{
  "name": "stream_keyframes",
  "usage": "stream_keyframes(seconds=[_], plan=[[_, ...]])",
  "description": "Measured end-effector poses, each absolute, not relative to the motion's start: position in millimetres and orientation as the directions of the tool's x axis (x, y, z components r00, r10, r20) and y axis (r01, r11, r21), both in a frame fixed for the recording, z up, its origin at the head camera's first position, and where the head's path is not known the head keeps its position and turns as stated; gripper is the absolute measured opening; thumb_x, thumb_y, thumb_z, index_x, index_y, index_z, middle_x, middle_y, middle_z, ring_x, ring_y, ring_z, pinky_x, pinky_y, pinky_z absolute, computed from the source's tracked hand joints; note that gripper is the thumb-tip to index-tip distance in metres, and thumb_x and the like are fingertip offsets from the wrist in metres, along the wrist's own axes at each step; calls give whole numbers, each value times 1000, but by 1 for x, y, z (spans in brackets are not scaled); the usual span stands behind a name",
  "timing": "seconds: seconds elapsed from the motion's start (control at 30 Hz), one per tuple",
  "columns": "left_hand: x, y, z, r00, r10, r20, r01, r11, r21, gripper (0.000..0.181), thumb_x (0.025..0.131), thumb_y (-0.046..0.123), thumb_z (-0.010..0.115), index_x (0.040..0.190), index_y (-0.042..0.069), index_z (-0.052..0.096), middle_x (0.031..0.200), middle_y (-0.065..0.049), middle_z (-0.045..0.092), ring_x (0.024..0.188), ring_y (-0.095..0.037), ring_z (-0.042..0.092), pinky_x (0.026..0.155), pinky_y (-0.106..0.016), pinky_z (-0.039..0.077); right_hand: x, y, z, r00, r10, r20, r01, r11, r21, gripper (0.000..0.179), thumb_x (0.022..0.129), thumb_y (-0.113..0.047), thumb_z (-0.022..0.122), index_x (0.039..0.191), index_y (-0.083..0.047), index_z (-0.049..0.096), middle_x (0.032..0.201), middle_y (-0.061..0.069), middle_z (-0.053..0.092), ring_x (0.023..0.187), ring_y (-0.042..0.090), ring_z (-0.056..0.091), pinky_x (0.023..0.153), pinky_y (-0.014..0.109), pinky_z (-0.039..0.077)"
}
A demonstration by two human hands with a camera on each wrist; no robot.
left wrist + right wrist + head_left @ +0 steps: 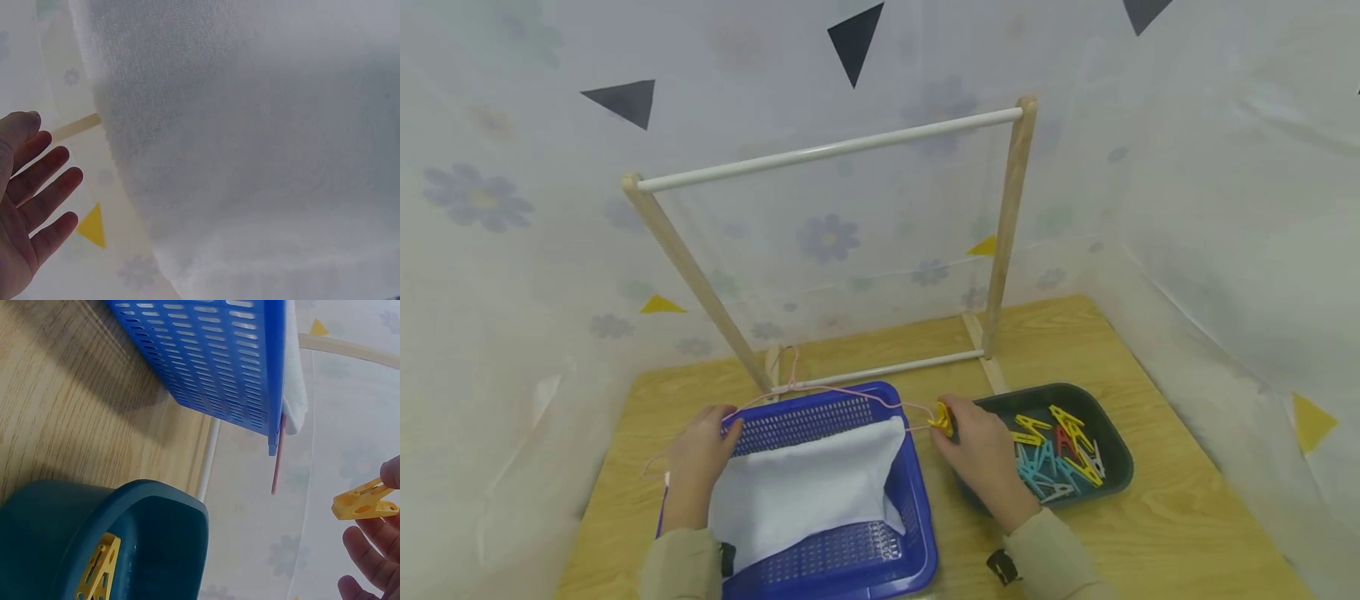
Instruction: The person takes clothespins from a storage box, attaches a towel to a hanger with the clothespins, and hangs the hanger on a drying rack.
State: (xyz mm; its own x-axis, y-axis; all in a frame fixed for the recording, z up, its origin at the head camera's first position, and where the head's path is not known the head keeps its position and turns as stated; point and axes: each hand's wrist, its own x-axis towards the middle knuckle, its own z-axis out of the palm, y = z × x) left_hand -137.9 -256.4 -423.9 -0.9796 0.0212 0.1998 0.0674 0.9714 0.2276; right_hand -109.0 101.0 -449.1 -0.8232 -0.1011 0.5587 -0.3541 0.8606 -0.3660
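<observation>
A white towel hangs over a pink wire hanger and lies across a blue plastic basket. My left hand is at the hanger's left shoulder in the head view. Its fingers are loosely extended beside the towel in the left wrist view, with nothing between them. Between thumb and fingers, my right hand pinches a yellow clothespin, right by the hanger's right end. The hanger's hook points away toward the rack.
Beside the basket on the right, a dark green tray holds several yellow, blue, red and grey clothespins. A wooden drying rack with a white top bar stands behind, on the wood-grain table. Patterned sheeting surrounds the table.
</observation>
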Motion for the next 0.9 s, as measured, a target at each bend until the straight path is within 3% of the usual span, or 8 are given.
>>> stream_keyframes(seconds=[0.2, 0.37, 0.9], plan=[[-140, -254, -424, -992, -14, 124, 16, 972, 235, 28, 86, 20, 57, 107, 0, 60, 107, -21, 58, 92, -40, 57, 71, -53, 46, -109, 100, -451, -803, -115, 585, -380, 855, -353, 38, 65, -18, 76, 98, -4, 62, 82, 6, 65, 62, 20, 60, 53, 34, 50], [-141, -253, -428, -994, -20, 108, 6, 971, 239, 29, 86, 20, 57, 108, 2, 59, 110, -20, 57, 89, -40, 58, 66, -55, 46, -108, 98, -449, -817, -116, 565, -374, 852, -366, 40, 65, -19, 77, 99, -5, 62, 82, 6, 65, 63, 19, 60, 54, 34, 50], [-149, -257, -440, -998, -20, 66, -2, 966, 257, 31, 86, 20, 57, 110, 1, 57, 110, -22, 55, 83, -35, 59, 60, -45, 49, -105, 91, -446, -865, -122, 487, -341, 856, -390, 42, 68, -23, 77, 104, -8, 62, 88, 5, 66, 70, 19, 61, 61, 35, 50]])
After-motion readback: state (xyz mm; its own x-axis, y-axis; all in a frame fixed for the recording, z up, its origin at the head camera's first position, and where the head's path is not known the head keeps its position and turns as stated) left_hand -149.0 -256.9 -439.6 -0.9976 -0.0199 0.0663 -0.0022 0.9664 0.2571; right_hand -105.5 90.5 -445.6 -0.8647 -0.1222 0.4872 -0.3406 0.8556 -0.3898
